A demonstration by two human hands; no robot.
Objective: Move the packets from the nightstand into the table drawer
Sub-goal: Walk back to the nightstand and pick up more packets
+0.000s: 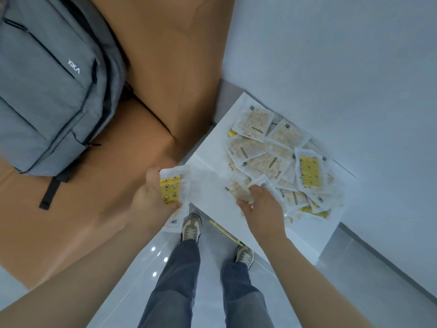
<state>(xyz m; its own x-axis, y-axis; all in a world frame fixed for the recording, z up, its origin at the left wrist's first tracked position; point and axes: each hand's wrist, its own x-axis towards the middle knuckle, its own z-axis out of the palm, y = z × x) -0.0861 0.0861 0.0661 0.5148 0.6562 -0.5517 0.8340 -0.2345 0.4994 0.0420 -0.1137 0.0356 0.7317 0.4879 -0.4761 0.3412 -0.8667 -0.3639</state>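
Observation:
A white nightstand (210, 166) stands against the wall with several clear packets (272, 157) piled on its right half, some with yellow patterned inserts. My left hand (149, 200) is shut on a small stack of packets (175, 188) just off the nightstand's left front corner, yellow print facing me. My right hand (262, 209) rests on the near edge of the pile and pinches one clear packet (257, 183) between thumb and fingers. No drawer is visible.
A brown wooden surface (151, 67) fills the left, carrying a grey backpack (49, 84). White wall runs behind and right of the nightstand. My legs and shoes (190, 227) stand on the glossy pale floor below. A yellow strip (224, 230) lies under the nightstand's front edge.

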